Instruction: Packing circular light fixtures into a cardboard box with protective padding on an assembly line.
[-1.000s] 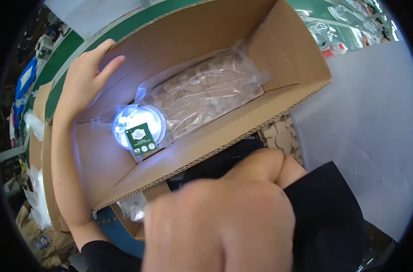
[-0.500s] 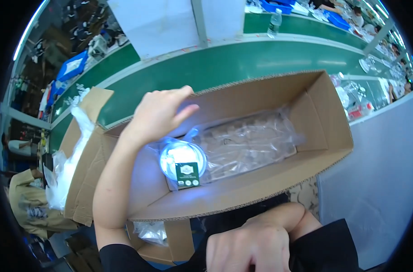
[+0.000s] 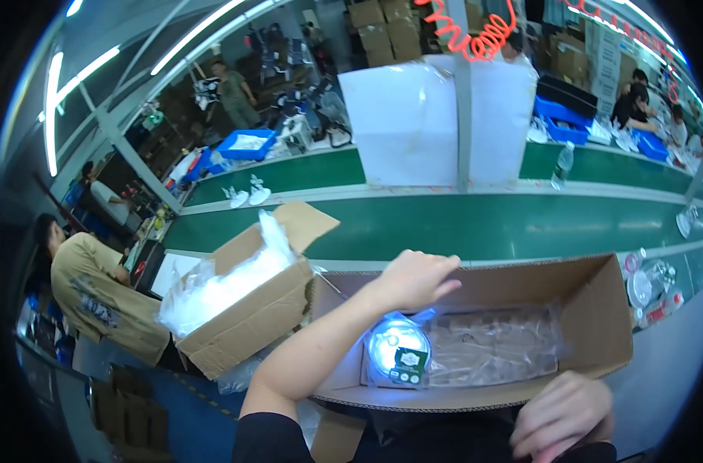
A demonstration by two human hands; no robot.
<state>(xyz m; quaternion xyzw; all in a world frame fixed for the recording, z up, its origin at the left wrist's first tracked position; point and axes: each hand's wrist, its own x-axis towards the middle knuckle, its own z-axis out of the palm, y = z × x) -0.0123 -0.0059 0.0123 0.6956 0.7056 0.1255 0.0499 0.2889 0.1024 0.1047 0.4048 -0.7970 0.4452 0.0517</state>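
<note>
An open brown cardboard box [image 3: 606, 309] lies in front of me. Inside it are clear plastic bags [image 3: 498, 347] and a round glowing white-blue item [image 3: 394, 351] with a small dark green card on it, at the box's left end. My left hand [image 3: 417, 278] rests on the box's far wall with fingers spread, above the round item, holding nothing. My right hand [image 3: 560, 417] hovers near the box's front edge at the lower right, fingers loosely curled, nothing visible in it.
A second cardboard box [image 3: 251, 309] stuffed with clear plastic stands to the left. A green conveyor belt [image 3: 475, 228] runs behind, with a white panel [image 3: 436, 123] and a bottle [image 3: 561, 163] beyond. A person in a tan shirt [image 3: 89, 285] works at far left.
The view has tilted up and away from the box. My left hand moved from inside the box to its far wall. My right hand dropped lower right.
</note>
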